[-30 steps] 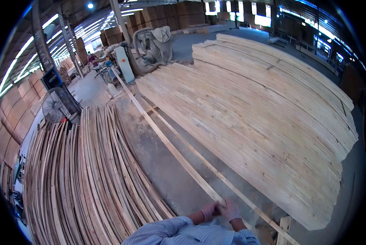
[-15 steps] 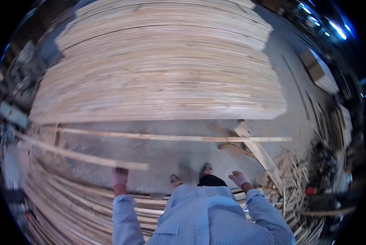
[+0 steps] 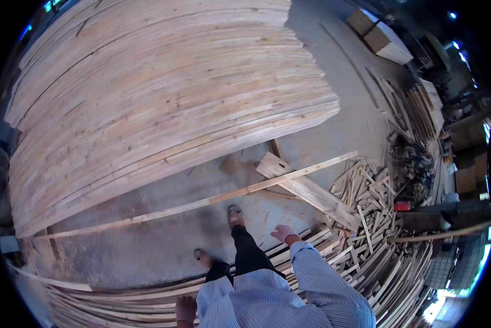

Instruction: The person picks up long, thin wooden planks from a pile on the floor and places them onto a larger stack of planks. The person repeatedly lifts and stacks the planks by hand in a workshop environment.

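Observation:
My left hand (image 3: 186,309), in a pale pinkish glove, hangs low beside my left hip, above the long strips of wood (image 3: 141,303). Its fingers look curled, and nothing shows in them. My right hand (image 3: 282,234), gloved alike, reaches forward at my right with its fingers loosely apart, holding nothing. One pale wooden strip (image 3: 59,282) lies at the lower left, apart from my left hand. Ahead of my feet, a long narrow wooden strip (image 3: 212,198) runs slantwise, its right part crossing over a wide plank (image 3: 311,191).
A large stack of boards (image 3: 163,93) fills the far left. Short offcuts (image 3: 365,202) lie heaped at the right, near a red container (image 3: 402,205). Further off stand stacked panels (image 3: 387,44). Grey floor (image 3: 174,251) shows around my feet.
The strip at my left hand has come away from it and lies further left. My view has turned right, and my legs have moved into a stride. The left hand is lower.

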Action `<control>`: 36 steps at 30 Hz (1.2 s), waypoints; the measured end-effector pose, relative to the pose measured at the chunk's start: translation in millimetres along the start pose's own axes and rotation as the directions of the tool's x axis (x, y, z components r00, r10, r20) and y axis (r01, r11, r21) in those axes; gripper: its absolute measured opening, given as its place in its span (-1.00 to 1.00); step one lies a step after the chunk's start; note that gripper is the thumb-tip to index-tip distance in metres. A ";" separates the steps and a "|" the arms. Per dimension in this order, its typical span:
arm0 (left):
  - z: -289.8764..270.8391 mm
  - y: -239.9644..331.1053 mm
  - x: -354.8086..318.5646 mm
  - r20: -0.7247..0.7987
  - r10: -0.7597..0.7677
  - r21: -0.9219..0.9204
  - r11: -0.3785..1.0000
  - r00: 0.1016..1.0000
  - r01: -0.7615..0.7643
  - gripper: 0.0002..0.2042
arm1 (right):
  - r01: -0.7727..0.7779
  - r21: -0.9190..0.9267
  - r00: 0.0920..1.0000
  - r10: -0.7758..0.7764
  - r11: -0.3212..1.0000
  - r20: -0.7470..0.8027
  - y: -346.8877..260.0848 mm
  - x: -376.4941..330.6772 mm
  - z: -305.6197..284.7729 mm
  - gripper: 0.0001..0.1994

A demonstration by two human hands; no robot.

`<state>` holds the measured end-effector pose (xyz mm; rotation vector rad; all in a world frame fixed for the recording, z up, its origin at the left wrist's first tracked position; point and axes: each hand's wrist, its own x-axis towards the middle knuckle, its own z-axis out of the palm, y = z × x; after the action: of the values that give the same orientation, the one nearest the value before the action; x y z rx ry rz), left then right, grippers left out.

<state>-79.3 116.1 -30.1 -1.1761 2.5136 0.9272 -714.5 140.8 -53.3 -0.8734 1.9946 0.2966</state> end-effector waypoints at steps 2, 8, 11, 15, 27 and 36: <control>-14.3 50.7 -17.3 0.190 0.147 0.341 0.917 0.971 -0.206 -0.72 | 0.052 -0.043 0.999 -0.053 0.998 -0.001 -18.0 68.8 -11.2 -0.43; -42.9 141.3 -28.0 0.702 -0.642 -0.691 -0.719 0.307 0.075 -0.80 | 0.250 -0.462 0.946 -0.317 0.851 -0.072 -86.8 202.5 -71.8 -0.37; -38.5 165.3 -25.9 0.705 -0.663 -0.693 -0.719 0.251 0.049 -0.75 | 0.349 -0.559 0.876 -0.474 0.753 -0.092 -108.0 259.6 -83.4 -0.38; -36.2 194.0 -2.1 0.718 -0.681 -0.696 -0.708 0.146 0.118 -0.61 | 0.341 -0.465 0.933 -0.355 0.817 0.061 -111.3 313.9 -72.1 -0.67; 12.9 106.6 -6.7 0.433 -0.425 -0.686 -0.728 0.795 -0.016 -0.65 | 0.422 -0.618 0.884 -0.454 0.664 0.115 -107.3 142.3 -43.3 -0.62; 4.1 -13.7 30.3 0.210 -0.350 -0.752 -0.655 0.913 -0.078 -0.79 | 0.240 -0.702 0.874 -0.464 0.671 -0.144 -124.4 -66.2 -20.3 -0.51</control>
<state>-89.2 93.5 -52.8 -1.8292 0.0127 3.4257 -620.6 71.3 28.2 -1.8581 1.9427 0.7091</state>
